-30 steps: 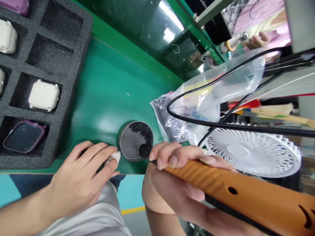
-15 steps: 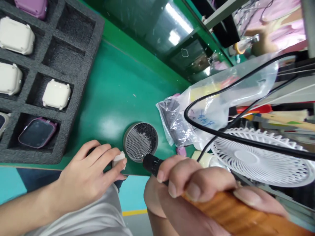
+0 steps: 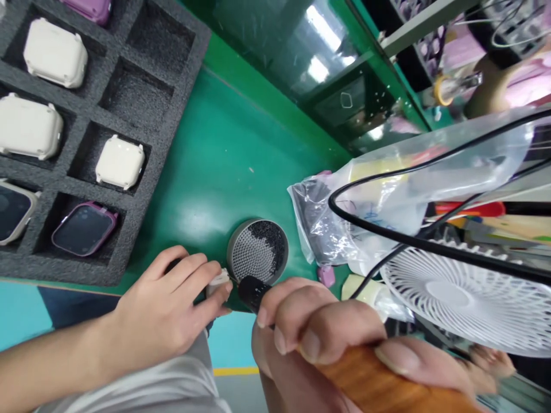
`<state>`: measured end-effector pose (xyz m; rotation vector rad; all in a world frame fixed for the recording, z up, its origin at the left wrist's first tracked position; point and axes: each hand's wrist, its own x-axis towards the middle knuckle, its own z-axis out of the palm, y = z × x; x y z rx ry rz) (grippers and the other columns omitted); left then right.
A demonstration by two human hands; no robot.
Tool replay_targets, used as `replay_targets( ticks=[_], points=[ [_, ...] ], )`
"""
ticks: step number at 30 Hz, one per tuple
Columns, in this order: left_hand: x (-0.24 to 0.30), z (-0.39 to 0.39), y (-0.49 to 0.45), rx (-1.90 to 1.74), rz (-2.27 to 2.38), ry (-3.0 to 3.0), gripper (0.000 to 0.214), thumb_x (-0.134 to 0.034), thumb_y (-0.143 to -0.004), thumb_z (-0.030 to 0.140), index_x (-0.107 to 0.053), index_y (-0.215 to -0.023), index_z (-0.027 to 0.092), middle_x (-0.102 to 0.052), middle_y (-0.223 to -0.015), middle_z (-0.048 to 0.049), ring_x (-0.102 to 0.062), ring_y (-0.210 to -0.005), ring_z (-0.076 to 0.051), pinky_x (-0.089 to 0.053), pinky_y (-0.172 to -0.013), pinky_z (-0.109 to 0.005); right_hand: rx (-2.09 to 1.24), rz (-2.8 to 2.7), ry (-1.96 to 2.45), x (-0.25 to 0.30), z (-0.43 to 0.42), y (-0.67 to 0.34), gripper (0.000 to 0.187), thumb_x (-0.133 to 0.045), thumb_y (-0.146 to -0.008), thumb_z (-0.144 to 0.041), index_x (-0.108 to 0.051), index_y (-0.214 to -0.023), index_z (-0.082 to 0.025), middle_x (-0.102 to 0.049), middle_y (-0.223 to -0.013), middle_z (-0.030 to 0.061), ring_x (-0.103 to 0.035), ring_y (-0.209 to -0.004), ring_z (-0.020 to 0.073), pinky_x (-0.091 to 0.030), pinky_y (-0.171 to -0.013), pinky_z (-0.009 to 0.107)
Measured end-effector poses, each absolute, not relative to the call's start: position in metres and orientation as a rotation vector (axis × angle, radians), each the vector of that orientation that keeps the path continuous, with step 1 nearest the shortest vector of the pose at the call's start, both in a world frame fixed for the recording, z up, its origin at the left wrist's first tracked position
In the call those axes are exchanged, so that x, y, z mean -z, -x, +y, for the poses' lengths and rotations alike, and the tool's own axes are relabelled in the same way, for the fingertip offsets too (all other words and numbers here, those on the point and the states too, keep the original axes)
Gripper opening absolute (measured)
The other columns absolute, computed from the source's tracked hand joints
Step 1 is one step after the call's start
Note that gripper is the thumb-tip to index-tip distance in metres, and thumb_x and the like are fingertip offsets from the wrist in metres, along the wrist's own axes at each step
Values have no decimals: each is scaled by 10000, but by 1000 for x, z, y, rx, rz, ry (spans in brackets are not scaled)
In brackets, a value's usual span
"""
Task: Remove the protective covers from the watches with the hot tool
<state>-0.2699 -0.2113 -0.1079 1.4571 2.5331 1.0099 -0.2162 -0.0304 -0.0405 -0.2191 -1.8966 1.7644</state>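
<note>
the fingers [image 3: 189, 268] of the left hand [image 3: 166, 304] curl close together over a small white watch casing [image 3: 219, 281], pinching it against the thumb, so only a sliver of it shows past the fingertips. the fingers [image 3: 293, 310] of the right hand [image 3: 310, 338] wrap tightly, side by side, around the orange handle [image 3: 379, 378] of a hand tool, clamped on it. the tool's black tip [image 3: 252, 293] points at the casing and sits just beside it, though whether they touch is hard to tell. right behind them lies a round metal tin [image 3: 257, 251] with a perforated grey insert, partly heaped with black granules. both stand over a green work mat [image 3: 206, 172]. to the left, a black foam tray [image 3: 116, 269] holds more white casings [image 3: 119, 162] and a pink-framed watch [image 3: 84, 229] with a dark screen in its compartments. to the right lie a clear plastic bag [image 3: 387, 195] with blue writing, a small pink piece [image 3: 327, 275], a black cable [image 3: 408, 235] and a white desk fan [image 3: 460, 292]. another person's hand [image 3: 486, 86] shows at the far upper right
</note>
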Motion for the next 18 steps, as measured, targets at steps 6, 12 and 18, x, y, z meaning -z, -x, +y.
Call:
replay_targets(
  ticks=[6, 12, 18],
  points=[
    [108, -208, 270, -1039, 2560, -1432, 204, -659, -1005, 316, -723, -1176, 224, -715, -1220, -56, -610, -1132, -262, -433, -1013, -483, -2117, -2166, -206, 41, 17, 209, 394, -351, -1058, -227, -635, -1287, -377, -693, -850, -21, -713, -677, 201, -640, -631, 456],
    [109, -208, 269, -1049, 2576, -1417, 184, -674, -992, 304, -726, -1150, 227, -723, -1154, -43, -617, -1088, -253, -440, -1010, -482, -2246, -2248, 21, 28, 14, 218, 286, -433, -1053, -391, -715, -1010, -378, -639, -689, -39, -660, -598, 201, -625, -660, 466],
    [109, -208, 270, -1055, 2582, -1427, 180, -680, -984, 294, -727, -1142, 223, -728, -1119, -53, -631, -1055, -249, -455, -997, -479, -1947, -2249, 221, 22, -7, 225, 200, -532, -1014, -370, -708, -919, -361, -632, -617, -59, -651, -548, 185, -611, -595, 418]
  ],
)
